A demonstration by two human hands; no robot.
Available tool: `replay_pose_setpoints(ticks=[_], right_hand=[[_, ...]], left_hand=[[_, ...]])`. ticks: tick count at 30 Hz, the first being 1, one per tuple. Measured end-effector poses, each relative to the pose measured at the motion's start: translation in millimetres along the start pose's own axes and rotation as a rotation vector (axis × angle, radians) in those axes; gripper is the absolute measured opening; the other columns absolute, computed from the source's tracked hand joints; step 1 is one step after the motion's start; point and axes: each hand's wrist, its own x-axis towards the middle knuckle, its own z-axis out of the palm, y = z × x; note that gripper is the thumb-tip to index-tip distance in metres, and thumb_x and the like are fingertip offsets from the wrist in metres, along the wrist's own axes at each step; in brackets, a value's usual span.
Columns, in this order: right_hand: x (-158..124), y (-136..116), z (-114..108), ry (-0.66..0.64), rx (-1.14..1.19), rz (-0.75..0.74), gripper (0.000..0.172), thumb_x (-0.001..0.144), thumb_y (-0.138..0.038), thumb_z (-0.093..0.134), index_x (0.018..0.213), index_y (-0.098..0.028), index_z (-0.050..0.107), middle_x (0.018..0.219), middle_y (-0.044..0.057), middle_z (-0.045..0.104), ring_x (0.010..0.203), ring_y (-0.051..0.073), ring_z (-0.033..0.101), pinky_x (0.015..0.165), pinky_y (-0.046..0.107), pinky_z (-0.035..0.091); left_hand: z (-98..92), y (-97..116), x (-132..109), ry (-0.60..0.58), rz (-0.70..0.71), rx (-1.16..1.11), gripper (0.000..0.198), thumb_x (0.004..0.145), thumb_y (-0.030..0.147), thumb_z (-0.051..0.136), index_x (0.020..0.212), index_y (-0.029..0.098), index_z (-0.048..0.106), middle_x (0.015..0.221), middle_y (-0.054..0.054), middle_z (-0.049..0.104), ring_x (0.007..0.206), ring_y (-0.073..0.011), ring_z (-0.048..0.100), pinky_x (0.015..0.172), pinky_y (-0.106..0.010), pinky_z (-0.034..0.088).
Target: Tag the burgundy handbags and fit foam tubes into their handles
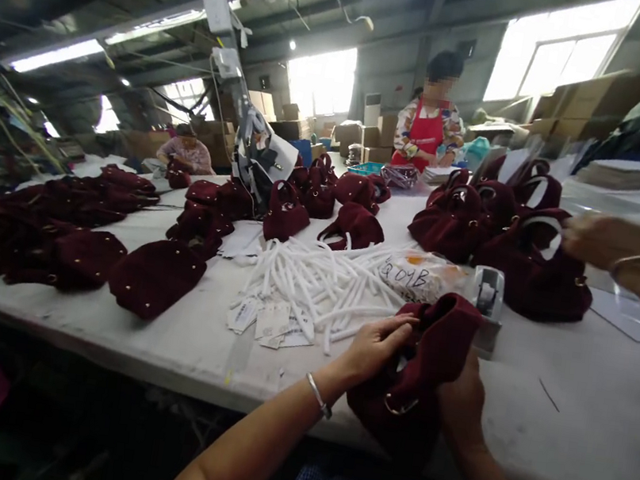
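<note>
The left hand (379,347) grips a dark red bag (453,336) at its opening, thumb and fingers closed on the cloth, while the right hand (461,401) presses against its other side; the right fingertips are hidden behind the fabric, so I cannot tell how tightly they close. The bag is at the near edge of the tabletop (536,441), right of the middle, its lower part reaching that edge, so a loosened hold could let it slide off. Just beyond it stands a tape dispenser (489,293), close enough that its cutter, if it has one exposed, might snag the cloth. White strips (313,287) lie heaped beside a marked plastic packet (419,277), and paper tags (277,325) sit in front of them toward the near edge; a sweep of the left forearm could scatter these or drag some down. The bracelet (319,396) on the left wrist could catch on the bag's metal ring (400,406) if the two met. Near the right edge, a co-worker's hand (602,238) is beside other dark red bags (537,276), where crossing arms might bump.
</note>
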Motion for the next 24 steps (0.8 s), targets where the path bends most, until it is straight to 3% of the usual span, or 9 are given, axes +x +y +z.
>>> replay_pose_setpoints(ticks=[3,7,10,13,18,21,24], right_hand=[[-3,-2,-23,-0.009,-0.003,0.109,0.056,0.086,-0.055,0.048,0.129,-0.021,0.06,0.13,0.013,0.063,0.118,0.035,0.06,0.1,0.049,0.049],[-18,-2,-52,-0.067,-0.051,0.29,0.053,0.082,-0.065,0.052,0.122,-0.033,0.065,0.123,0.006,0.069,0.105,0.035,0.068,0.085,0.046,0.057],[-24,-1,-67,-0.081,-0.089,0.321,0.053,0.076,-0.069,0.056,0.115,-0.035,0.069,0.112,0.005,0.073,0.102,0.037,0.069,0.069,0.044,0.059],[-25,-5,-81,-0.077,-0.125,0.286,0.052,0.074,-0.071,0.057,0.111,-0.037,0.07,0.099,0.004,0.076,0.097,0.038,0.071,0.059,0.044,0.058],[-19,-18,-101,-0.045,-0.192,0.216,0.053,0.08,-0.071,0.053,0.115,-0.034,0.07,0.089,0.004,0.077,0.082,0.035,0.074,0.07,0.047,0.059],[-14,-18,-101,-0.083,-0.196,0.214,0.056,0.08,-0.072,0.053,0.115,-0.032,0.07,0.09,0.003,0.077,0.082,0.032,0.074,0.072,0.043,0.059],[-12,-15,-96,-0.116,-0.166,0.2,0.056,0.08,-0.073,0.053,0.116,-0.033,0.069,0.094,0.001,0.077,0.081,0.028,0.074,0.06,0.034,0.057]], left_hand=[[-27.3,-31,7,0.08,-0.085,0.355,0.035,0.102,0.028,0.043,0.13,0.02,0.063,0.125,-0.006,0.071,0.107,-0.0182,0.069,0.093,-0.03,0.056],[-62.1,-74,14,0.113,-0.182,0.589,0.031,0.088,0.017,0.063,0.118,0.018,0.07,0.117,-0.013,0.072,0.113,-0.0289,0.064,0.1,-0.043,0.05],[-73.5,-88,16,0.07,-0.216,0.691,0.019,0.083,0.015,0.07,0.1,0.018,0.076,0.1,-0.013,0.075,0.11,-0.0318,0.063,0.097,-0.045,0.05],[-83.2,-81,13,0.081,-0.209,0.742,0.014,0.085,0.02,0.069,0.097,0.019,0.076,0.098,-0.011,0.074,0.109,-0.0297,0.062,0.095,-0.041,0.049],[-108.4,-51,-2,0.176,-0.172,0.723,0.017,0.089,0.028,0.066,0.104,0.022,0.073,0.103,-0.005,0.072,0.098,-0.0209,0.066,0.089,-0.031,0.051],[-114.1,-43,-8,0.21,-0.128,0.621,0.015,0.088,0.024,0.067,0.102,0.022,0.073,0.099,-0.002,0.071,0.09,-0.0166,0.068,0.085,-0.027,0.051],[-113.4,-41,-11,0.237,-0.095,0.559,0.015,0.086,0.02,0.068,0.1,0.021,0.073,0.099,-0.003,0.071,0.091,-0.0179,0.068,0.086,-0.028,0.052]])
